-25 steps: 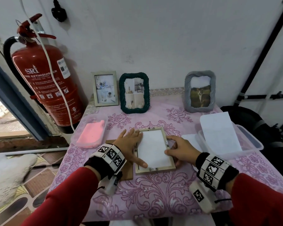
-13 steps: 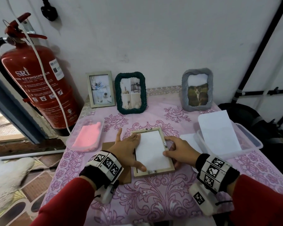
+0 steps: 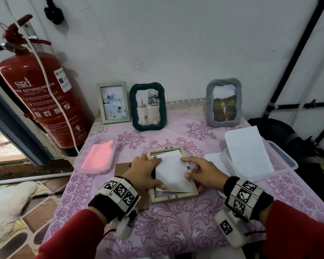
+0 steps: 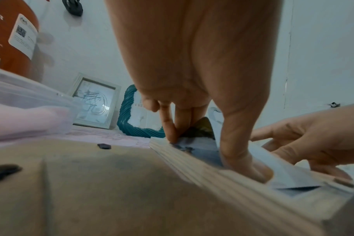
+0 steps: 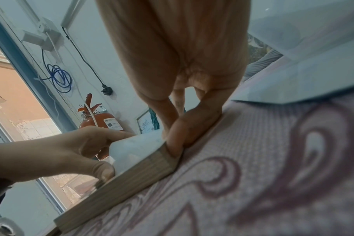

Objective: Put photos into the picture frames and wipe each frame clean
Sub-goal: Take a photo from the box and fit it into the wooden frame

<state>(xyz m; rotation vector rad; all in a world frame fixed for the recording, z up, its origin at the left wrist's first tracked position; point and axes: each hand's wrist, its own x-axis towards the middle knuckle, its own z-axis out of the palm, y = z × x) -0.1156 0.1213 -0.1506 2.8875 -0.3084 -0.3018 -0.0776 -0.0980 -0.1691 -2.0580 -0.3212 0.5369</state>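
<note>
A light wooden frame (image 3: 174,198) lies face down on the pink tablecloth. A photo (image 3: 171,171), white back up, sits askew in it with its left edge raised. My left hand (image 3: 160,173) holds that edge, fingers and thumb curled at it. The left wrist view shows the photo's printed underside (image 4: 198,143) between the fingers and thumb of the left hand (image 4: 210,153). My right hand (image 3: 184,168) grips the frame's right rail. In the right wrist view its fingertips (image 5: 176,143) press the outer side of the frame (image 5: 131,175).
A brown backing board (image 3: 123,169) lies under my left wrist. A pink cloth (image 3: 99,159) sits in a clear tray on the left. Three filled frames stand at the wall: pale (image 3: 113,102), dark green (image 3: 147,106), grey (image 3: 223,102). A clear box (image 3: 286,161) with white sheets is on the right.
The photo lay flat and square in the frame; now its left edge is lifted and it sits skewed. My left fingers have moved onto that edge. The right hand stays on the frame.
</note>
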